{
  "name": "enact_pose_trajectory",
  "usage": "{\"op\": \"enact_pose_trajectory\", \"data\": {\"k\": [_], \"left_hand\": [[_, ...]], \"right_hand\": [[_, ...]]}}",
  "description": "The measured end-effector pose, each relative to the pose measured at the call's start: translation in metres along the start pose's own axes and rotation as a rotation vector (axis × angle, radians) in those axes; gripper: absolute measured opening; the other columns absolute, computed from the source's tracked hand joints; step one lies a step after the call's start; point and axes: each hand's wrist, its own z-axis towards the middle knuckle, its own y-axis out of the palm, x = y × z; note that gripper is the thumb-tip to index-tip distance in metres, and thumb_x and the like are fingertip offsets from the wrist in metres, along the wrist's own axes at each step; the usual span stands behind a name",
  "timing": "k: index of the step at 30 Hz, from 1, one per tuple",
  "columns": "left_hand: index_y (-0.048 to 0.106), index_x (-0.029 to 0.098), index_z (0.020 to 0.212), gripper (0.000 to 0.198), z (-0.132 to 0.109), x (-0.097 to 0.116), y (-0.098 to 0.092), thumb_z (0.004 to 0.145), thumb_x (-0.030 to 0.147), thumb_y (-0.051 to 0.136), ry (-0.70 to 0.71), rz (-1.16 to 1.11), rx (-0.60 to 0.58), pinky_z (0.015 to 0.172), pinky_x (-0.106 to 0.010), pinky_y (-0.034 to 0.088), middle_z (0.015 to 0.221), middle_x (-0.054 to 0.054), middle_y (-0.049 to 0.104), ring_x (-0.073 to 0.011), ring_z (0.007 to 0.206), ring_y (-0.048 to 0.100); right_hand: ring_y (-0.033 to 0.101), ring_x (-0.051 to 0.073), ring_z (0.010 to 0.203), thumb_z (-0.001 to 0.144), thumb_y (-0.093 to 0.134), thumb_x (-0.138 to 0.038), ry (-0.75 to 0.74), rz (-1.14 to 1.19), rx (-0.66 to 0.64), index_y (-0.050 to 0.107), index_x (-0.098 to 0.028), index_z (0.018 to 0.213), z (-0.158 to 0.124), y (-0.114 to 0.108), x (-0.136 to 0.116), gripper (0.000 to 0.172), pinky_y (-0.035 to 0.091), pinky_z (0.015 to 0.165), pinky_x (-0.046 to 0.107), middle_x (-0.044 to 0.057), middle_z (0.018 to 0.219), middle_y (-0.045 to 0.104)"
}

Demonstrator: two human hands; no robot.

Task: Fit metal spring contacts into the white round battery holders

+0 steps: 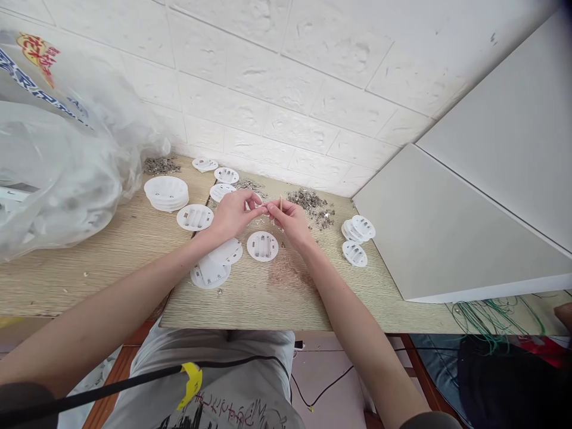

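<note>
Just nearside of hands (235, 210) (291, 220), white disc (263, 246)

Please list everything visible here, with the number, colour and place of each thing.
Tabletop: two adjoining sections, pale wood, across the middle.
Slotted discs: many, white, stacked and loose on the tabletop.
Metal pieces: uncountable, silver, mainly three heaps near the wall.
Wall: one, white, behind.
Plastic bag: at least one, clear, left.
Panels: two, off-white, right.
Wires: several, green, right front.
Cable: at least one, black with yellow tape, across the lap.
Wooden bars: several, reddish-brown, below.
Unclear item: one, black, lower right.
Thin stick: one, light brown, in the right hand.
Clothing: some, grey, bottom.
Forearms: two, bare, below the hands.
Left hand: one, bare, centre.
Right hand: one, bare, centre.
</note>
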Motion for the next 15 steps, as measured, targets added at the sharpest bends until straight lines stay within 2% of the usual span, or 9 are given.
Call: {"op": "enact_pose_trajectory", "data": {"k": [3, 8, 15], "left_hand": [[0.07, 0.02, 0.091, 0.024, 0.0003, 0.0007, 0.0002, 0.079, 0.04, 0.069, -0.013, -0.013, -0.002, 0.067, -0.03, 0.042, 0.08, -0.002, 0.067, -0.0163, 0.069, 0.056], [0.07, 0.019, 0.083, 0.015, -0.0001, 0.0036, 0.0004, 0.077, 0.033, 0.069, 0.037, -0.014, -0.014, 0.069, -0.03, 0.043, 0.08, -0.003, 0.067, -0.0165, 0.072, 0.056], [0.068, 0.019, 0.079, 0.016, -0.0003, 0.0052, -0.0002, 0.081, 0.033, 0.061, 0.041, -0.038, -0.021, 0.071, -0.031, 0.045, 0.084, -0.004, 0.068, -0.0168, 0.073, 0.057]], "right_hand": [[0.043, 0.01, 0.06, 0.073, 0.072, -0.059, 0.007, 0.004, 0.027, 0.063, -0.019, 0.074, -0.0004, -0.0007, -0.0007, 0.041, 0.034, 0.056, 0.025, -0.002, 0.065, 0.052], [0.04, 0.01, 0.059, 0.075, 0.071, -0.056, -0.025, -0.007, 0.059, 0.061, -0.019, 0.073, 0.0012, -0.0005, 0.0026, 0.038, 0.034, 0.057, 0.026, -0.003, 0.064, 0.05], [0.038, 0.01, 0.059, 0.075, 0.07, -0.057, -0.053, -0.075, 0.017, 0.061, -0.019, 0.072, 0.0012, 0.0, 0.0011, 0.039, 0.032, 0.058, 0.027, -0.003, 0.063, 0.049]]}}
